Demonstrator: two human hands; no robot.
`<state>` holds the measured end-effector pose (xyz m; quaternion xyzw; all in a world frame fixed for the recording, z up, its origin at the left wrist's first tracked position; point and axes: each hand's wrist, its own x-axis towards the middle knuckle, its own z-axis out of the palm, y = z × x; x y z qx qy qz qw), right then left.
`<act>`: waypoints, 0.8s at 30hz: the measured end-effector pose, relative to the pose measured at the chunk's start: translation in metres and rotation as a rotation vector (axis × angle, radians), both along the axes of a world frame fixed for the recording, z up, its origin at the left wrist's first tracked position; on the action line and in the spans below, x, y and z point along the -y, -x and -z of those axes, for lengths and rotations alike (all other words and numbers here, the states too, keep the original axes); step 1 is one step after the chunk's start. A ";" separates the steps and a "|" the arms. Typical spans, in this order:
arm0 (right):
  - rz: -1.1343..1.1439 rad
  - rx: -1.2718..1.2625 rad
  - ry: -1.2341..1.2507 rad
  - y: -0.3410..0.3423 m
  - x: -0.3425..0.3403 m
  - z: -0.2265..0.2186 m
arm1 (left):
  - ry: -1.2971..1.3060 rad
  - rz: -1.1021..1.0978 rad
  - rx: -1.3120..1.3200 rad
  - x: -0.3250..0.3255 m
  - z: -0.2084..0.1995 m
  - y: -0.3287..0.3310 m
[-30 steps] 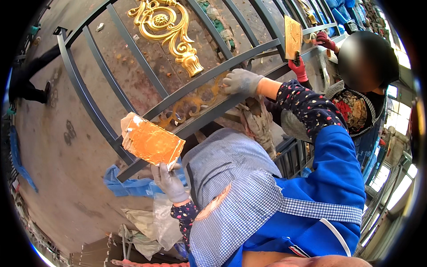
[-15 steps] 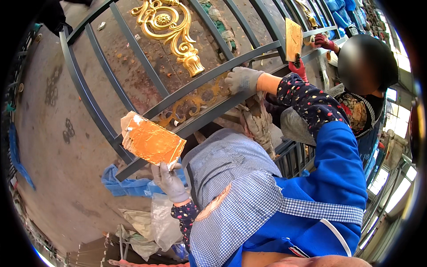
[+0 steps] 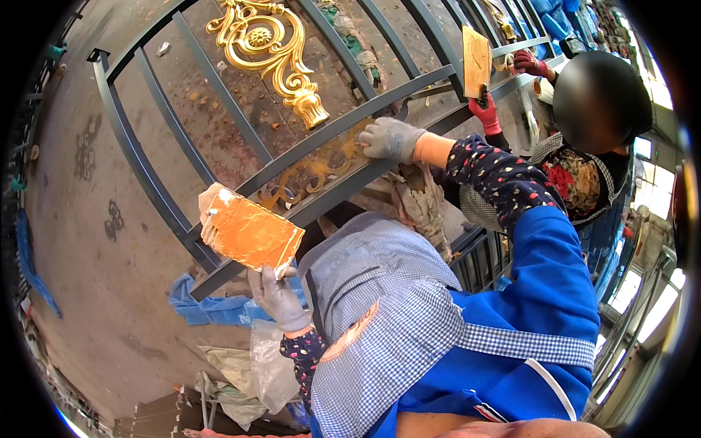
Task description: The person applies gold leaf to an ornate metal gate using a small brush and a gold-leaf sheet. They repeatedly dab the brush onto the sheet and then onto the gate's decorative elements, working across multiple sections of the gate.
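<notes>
My left hand [image 3: 280,299], in a grey glove, grips the lower edge of a flat rectangular board [image 3: 252,232] coated in shiny gold-orange paint. The board's far end is ragged and pale. It hangs over the near left corner of a dark grey metal railing [image 3: 321,140]. My right hand [image 3: 392,140], also gloved in grey, is by the railing's two near bars with its fingers curled. Whatever those fingers may hold is hidden. Between the bars, left of this hand, runs a scroll ornament [image 3: 310,174] with dull, patchy gold. A bright gold scroll ornament [image 3: 272,55] sits farther off among the uprights.
At the right, a co-worker [image 3: 606,109] in red gloves holds another gold-coated board [image 3: 477,62] over the railing. Blue plastic sheeting [image 3: 208,303] and a clear plastic bag [image 3: 272,365] lie on the floor at the left. Ragged cloth [image 3: 423,201] hangs under the rail.
My right hand has shifted slightly left along the railing, its fingers more curled. The co-worker's lower red glove and board have moved a little. My left hand keeps its grip on the board.
</notes>
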<state>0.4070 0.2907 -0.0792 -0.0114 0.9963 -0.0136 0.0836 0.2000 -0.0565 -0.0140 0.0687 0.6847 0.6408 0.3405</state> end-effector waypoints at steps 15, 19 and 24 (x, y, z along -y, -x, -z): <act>0.650 -0.396 0.400 0.002 0.034 -0.037 | -0.087 0.060 0.174 -0.014 -0.029 -0.003; 0.736 -0.518 0.672 0.046 0.096 -0.120 | -0.129 0.117 0.230 -0.020 -0.024 -0.004; 0.767 -0.612 0.713 0.085 0.131 -0.153 | -0.121 0.171 0.287 -0.028 -0.031 -0.006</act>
